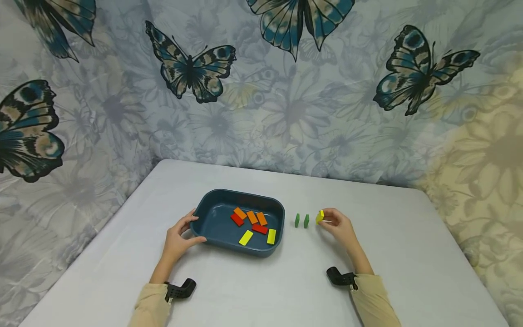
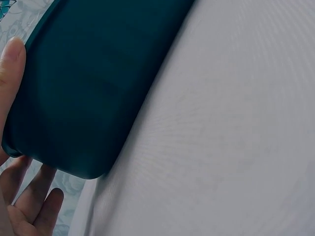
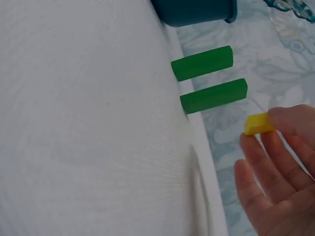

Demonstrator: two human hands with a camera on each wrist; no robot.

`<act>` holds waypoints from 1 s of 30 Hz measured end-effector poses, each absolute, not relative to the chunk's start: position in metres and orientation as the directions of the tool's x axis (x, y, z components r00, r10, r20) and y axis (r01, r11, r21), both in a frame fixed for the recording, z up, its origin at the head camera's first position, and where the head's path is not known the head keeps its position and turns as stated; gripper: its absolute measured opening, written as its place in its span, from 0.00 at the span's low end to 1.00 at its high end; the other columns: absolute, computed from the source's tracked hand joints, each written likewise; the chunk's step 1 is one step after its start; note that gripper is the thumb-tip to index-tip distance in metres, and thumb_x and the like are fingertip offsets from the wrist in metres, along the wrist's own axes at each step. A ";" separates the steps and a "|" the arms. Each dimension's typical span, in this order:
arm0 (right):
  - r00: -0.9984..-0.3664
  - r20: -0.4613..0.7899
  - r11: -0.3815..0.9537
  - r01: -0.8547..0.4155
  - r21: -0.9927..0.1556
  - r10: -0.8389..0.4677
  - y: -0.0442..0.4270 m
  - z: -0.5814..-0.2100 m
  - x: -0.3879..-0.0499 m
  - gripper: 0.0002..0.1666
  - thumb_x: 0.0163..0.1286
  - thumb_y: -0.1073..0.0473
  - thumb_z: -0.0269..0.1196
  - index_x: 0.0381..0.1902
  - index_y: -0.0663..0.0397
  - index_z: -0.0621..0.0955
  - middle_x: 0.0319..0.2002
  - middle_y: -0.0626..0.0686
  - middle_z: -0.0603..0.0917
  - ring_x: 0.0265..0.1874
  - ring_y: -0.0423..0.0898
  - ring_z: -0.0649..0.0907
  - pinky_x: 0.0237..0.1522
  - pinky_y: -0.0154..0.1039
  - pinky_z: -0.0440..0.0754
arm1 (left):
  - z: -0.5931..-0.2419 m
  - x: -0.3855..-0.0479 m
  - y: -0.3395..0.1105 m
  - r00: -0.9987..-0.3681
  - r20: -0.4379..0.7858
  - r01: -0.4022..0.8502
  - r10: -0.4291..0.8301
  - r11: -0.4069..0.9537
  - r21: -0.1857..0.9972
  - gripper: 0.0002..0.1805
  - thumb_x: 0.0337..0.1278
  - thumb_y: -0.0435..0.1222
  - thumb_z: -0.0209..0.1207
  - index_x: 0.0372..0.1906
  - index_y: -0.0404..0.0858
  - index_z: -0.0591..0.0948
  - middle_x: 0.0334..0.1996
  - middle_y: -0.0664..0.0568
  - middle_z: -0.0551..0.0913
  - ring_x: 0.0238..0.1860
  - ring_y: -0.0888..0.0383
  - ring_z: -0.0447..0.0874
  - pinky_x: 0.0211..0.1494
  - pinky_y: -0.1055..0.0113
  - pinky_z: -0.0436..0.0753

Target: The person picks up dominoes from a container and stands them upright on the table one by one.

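Note:
A dark blue-green rectangular tray (image 1: 216,222) with rounded corners sits on the white table. My left hand (image 1: 177,238) holds its left end, thumb at the near side and fingers at the end wall. To the tray's right, my right hand (image 1: 339,227) pinches a yellow block (image 1: 320,216) between thumb and fingertips. In the right wrist view, that yellow block (image 3: 258,124) appears raised off the tabletop. Two green blocks, one nearer the tray (image 1: 297,220) and one nearer my right hand (image 1: 306,221), stand upright side by side, apart from each other.
Inside the tray lie three orange blocks (image 1: 252,217), two red blocks (image 1: 259,229) and two yellow blocks (image 1: 246,238). The white table (image 1: 261,295) meets a butterfly-patterned cloth backdrop (image 1: 294,118) behind. A black wrist camera (image 1: 181,289) is worn on each wrist.

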State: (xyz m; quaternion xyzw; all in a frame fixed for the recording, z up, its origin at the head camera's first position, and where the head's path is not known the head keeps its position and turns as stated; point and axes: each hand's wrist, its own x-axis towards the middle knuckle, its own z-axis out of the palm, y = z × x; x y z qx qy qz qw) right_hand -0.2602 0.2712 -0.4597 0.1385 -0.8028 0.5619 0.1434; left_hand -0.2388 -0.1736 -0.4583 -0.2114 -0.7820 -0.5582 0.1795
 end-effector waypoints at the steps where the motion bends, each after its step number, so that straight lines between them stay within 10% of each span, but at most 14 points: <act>1: -0.926 0.372 0.335 -0.373 -0.865 -0.068 0.271 -0.462 -0.260 0.15 0.54 0.76 0.62 0.41 0.72 0.75 0.38 0.64 0.78 0.36 0.36 0.77 0.38 0.27 0.77 | -0.459 -0.237 -0.175 -0.845 0.520 0.532 0.126 0.292 0.795 0.30 0.27 0.21 0.70 0.46 0.21 0.73 0.57 0.30 0.65 0.45 0.34 0.72 0.47 0.77 0.72; 11: -0.961 0.275 0.406 -0.264 -0.875 -0.032 0.269 -0.476 -0.261 0.16 0.55 0.72 0.63 0.43 0.70 0.75 0.39 0.62 0.79 0.36 0.44 0.79 0.38 0.28 0.77 | -0.460 -0.237 -0.178 -0.838 0.527 0.543 0.138 0.307 0.782 0.30 0.29 0.22 0.70 0.47 0.22 0.73 0.58 0.30 0.64 0.50 0.52 0.73 0.48 0.76 0.72; 30: -0.959 0.279 0.486 -0.221 -0.846 0.050 0.265 -0.483 -0.263 0.16 0.54 0.71 0.65 0.41 0.67 0.76 0.37 0.60 0.80 0.38 0.53 0.79 0.36 0.26 0.76 | -0.461 -0.241 -0.174 -0.845 0.520 0.532 0.122 0.288 0.796 0.31 0.29 0.21 0.69 0.47 0.21 0.73 0.58 0.30 0.64 0.50 0.42 0.72 0.47 0.76 0.72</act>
